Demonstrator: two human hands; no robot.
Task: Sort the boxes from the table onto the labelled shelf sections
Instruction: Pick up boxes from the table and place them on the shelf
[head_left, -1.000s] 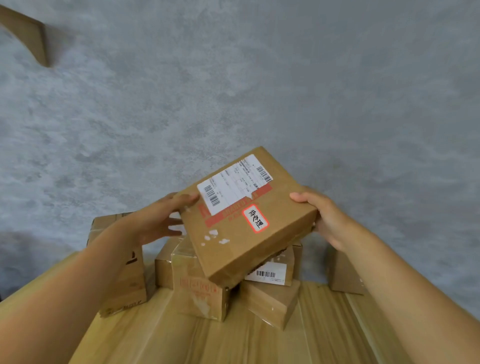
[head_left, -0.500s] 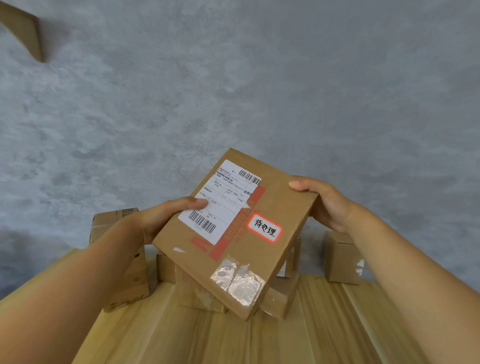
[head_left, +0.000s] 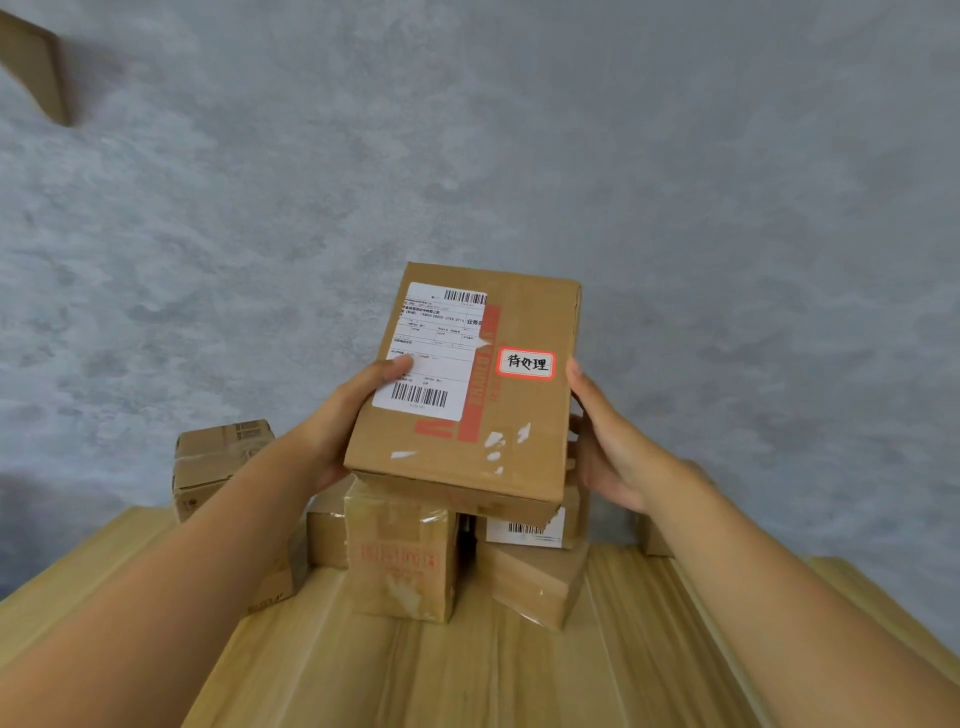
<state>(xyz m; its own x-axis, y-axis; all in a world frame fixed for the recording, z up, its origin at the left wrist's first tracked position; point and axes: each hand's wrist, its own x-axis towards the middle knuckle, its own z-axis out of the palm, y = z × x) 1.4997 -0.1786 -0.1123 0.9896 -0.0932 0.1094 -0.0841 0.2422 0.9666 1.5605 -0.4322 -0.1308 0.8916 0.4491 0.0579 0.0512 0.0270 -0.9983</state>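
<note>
I hold a flat brown cardboard box (head_left: 524, 415) in the air above the pile, its top face turned toward me. It carries a white shipping label with barcodes, red tape, and a small red-edged sticker with handwritten characters. My left hand (head_left: 348, 415) grips its left edge, thumb on the white label. My right hand (head_left: 613, 447) presses against its right edge with the fingers extended along the side.
Several more cardboard boxes stand on the wooden table (head_left: 467, 665) under the held box: a taped one (head_left: 402, 556) in the middle, one (head_left: 535, 582) to its right, another (head_left: 218, 462) at the left. A grey wall rises behind. A wooden shelf corner (head_left: 36, 67) shows at top left.
I have turned the held box clockwise, from lying diagonally to standing nearly upright with the sticker reading level. Both hands kept hold and shifted along its edges.
</note>
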